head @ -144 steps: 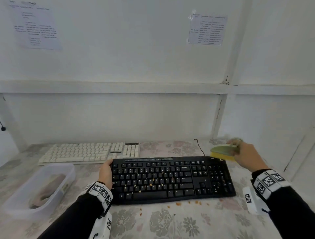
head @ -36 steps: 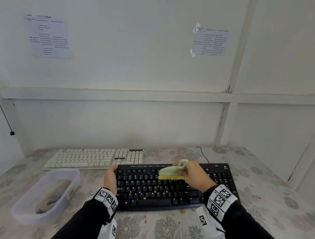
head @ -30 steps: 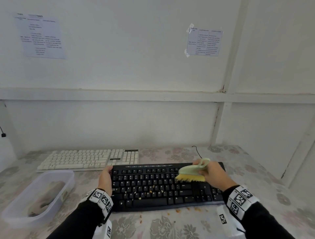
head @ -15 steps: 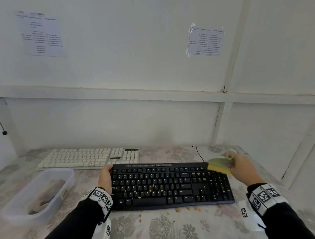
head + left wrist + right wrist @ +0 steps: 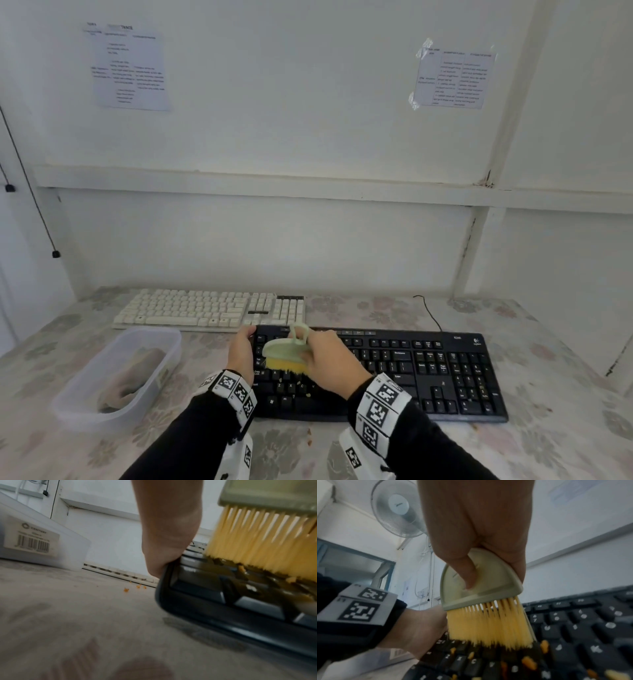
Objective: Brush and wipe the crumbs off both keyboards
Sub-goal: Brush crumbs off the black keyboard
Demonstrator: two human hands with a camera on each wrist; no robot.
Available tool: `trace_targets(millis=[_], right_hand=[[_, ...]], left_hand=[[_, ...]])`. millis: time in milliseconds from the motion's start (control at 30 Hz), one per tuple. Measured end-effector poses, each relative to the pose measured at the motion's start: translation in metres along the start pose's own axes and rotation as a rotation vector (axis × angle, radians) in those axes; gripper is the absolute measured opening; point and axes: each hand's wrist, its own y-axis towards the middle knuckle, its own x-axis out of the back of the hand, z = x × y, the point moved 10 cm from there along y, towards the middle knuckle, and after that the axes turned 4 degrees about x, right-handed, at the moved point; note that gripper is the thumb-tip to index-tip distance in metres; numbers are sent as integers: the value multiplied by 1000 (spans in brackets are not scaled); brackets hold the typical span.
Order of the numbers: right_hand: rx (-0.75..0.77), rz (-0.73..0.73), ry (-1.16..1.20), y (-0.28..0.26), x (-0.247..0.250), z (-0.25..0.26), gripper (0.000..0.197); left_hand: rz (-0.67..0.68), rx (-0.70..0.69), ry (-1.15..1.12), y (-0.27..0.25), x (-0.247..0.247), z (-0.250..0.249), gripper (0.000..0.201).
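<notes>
A black keyboard lies in front of me with orange crumbs scattered on its left keys. My right hand grips a pale green brush with yellow bristles, and the bristle tips rest on the keys at the keyboard's left end. My left hand holds the keyboard's left edge, thumb curled over the corner. A white keyboard lies behind, at the back left.
A clear plastic tub with a cloth inside stands on the flowered tablecloth at the left. A few crumbs lie on the cloth beside the black keyboard and along its front edge. A black cable runs behind it.
My right hand has swept the brush from the keyboard's right end across to its left end. The left hand has stayed on the left edge.
</notes>
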Motion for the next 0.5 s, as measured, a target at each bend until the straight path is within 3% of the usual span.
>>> trace_targets(millis=[267,500], right_hand=[[-168,-46,-17,-29,33,-71,41],[-340,-107,-102,-67,75,-126,33]], left_hand=[[58,78,10,2,-4,8,35],[59,93,13,0,-3,8,34]])
